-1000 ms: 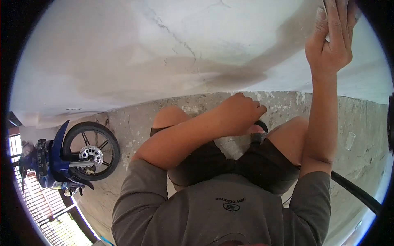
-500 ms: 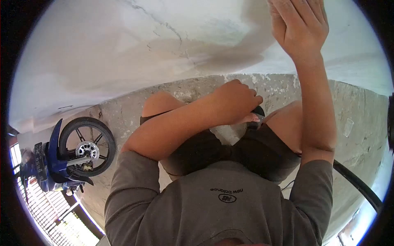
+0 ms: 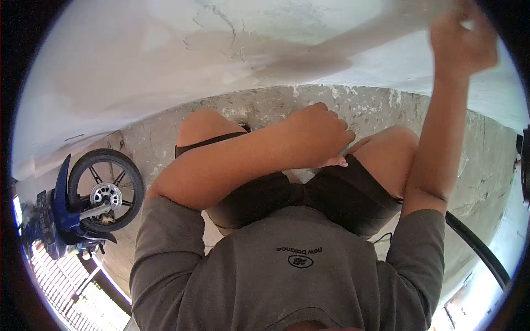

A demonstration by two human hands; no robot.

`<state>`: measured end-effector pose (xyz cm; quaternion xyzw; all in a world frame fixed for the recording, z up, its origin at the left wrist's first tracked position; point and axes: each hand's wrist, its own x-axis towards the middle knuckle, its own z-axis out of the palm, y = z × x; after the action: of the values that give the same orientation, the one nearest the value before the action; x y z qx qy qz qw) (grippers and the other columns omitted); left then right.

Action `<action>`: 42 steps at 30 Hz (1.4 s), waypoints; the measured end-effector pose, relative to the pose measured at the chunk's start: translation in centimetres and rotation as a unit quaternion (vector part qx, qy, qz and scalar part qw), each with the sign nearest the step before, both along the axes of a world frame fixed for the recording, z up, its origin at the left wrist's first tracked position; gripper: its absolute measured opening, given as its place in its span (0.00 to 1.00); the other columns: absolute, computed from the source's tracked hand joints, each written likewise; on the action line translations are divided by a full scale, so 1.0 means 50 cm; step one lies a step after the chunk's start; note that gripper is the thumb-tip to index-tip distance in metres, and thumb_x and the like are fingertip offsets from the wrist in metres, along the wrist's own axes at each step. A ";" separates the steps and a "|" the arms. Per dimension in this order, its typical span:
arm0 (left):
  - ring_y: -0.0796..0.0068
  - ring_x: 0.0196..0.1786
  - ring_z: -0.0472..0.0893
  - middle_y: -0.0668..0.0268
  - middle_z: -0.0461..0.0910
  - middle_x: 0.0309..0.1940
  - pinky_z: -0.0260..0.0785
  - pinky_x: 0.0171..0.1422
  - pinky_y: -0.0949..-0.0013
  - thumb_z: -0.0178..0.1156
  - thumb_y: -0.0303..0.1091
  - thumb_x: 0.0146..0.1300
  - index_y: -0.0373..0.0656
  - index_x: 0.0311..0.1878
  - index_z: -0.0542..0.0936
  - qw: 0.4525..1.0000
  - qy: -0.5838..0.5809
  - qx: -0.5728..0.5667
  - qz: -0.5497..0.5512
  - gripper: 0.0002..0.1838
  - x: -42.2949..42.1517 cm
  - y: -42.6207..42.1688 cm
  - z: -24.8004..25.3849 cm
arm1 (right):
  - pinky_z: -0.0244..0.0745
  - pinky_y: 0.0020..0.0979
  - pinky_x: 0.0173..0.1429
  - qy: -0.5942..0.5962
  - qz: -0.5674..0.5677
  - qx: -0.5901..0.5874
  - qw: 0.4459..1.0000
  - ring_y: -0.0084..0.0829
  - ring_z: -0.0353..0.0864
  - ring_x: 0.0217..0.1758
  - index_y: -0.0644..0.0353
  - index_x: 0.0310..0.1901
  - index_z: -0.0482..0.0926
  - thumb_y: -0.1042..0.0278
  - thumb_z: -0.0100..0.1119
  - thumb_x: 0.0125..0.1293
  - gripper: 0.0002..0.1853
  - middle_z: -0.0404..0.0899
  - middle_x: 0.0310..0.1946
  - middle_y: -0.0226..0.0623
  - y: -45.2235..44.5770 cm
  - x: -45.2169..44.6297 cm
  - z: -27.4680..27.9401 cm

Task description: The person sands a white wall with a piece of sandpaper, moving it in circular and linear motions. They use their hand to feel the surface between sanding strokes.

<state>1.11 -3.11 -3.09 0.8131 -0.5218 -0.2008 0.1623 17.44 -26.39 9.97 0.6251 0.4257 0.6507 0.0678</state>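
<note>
My left hand (image 3: 320,132) hangs over my lap between the knees, its back towards me and its fingers curled. Whatever it may hold is hidden beneath it. High at the right, my right hand (image 3: 465,41) is in front of the pale wall (image 3: 138,60). It is blurred, appears bent at the fingers, and a small bright gap shows in it. Whether it touches the wall or holds anything cannot be made out.
A blue motorbike (image 3: 67,212) with a black front wheel (image 3: 135,190) stands at the left. A black hose or tube (image 3: 480,248) crosses at the lower right. A clear plastic cup (image 3: 462,164) lies on the rough concrete floor (image 3: 486,182), partly behind my right forearm.
My right hand has moved to the right along the wall, from outstretched fingers to a more bent, blurred shape. The left hand stays over the lap. The view has shifted slightly.
</note>
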 end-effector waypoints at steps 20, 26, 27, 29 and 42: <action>0.51 0.47 0.87 0.54 0.86 0.39 0.74 0.58 0.51 0.65 0.58 0.65 0.38 0.53 0.81 0.997 0.033 0.076 -0.006 0.30 0.001 0.002 0.008 | 0.55 0.55 0.84 0.022 -0.020 -0.038 0.999 0.49 0.66 0.79 0.59 0.65 0.79 0.66 0.47 0.82 0.18 0.75 0.70 0.46 0.044 -0.003 -0.039; 0.51 0.48 0.86 0.54 0.86 0.41 0.74 0.58 0.49 0.65 0.59 0.63 0.37 0.56 0.80 0.998 0.033 0.058 0.003 0.32 0.001 0.009 0.010 | 0.55 0.55 0.84 0.010 -0.019 0.073 0.997 0.48 0.66 0.79 0.56 0.66 0.80 0.68 0.47 0.82 0.18 0.77 0.69 0.44 0.017 -0.021 -0.010; 0.50 0.48 0.86 0.54 0.86 0.40 0.74 0.58 0.50 0.66 0.59 0.63 0.37 0.55 0.80 0.998 0.028 0.057 0.009 0.32 0.001 0.011 0.002 | 0.55 0.56 0.84 0.014 -0.028 0.071 0.997 0.49 0.66 0.79 0.57 0.65 0.80 0.68 0.47 0.82 0.17 0.78 0.68 0.43 -0.005 0.000 -0.022; 0.49 0.48 0.86 0.53 0.86 0.39 0.74 0.58 0.50 0.66 0.59 0.62 0.37 0.54 0.80 0.998 0.022 0.056 0.011 0.33 0.008 0.016 -0.001 | 0.56 0.57 0.83 0.015 -0.022 0.034 0.999 0.49 0.67 0.78 0.57 0.64 0.81 0.69 0.48 0.81 0.17 0.78 0.68 0.43 0.004 0.019 -0.055; 0.54 0.44 0.89 0.57 0.88 0.33 0.74 0.54 0.52 0.75 0.59 0.52 0.40 0.36 0.88 0.993 0.038 0.112 0.008 0.27 -0.011 0.014 -0.010 | 0.54 0.58 0.84 0.074 -0.040 0.002 0.996 0.51 0.67 0.78 0.63 0.63 0.80 0.67 0.48 0.81 0.18 0.77 0.69 0.45 0.060 -0.030 -0.055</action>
<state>0.56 -2.40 -3.60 0.8220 -0.4832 -0.2873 0.0911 15.93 -23.40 7.21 0.6878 0.4031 0.6006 0.0609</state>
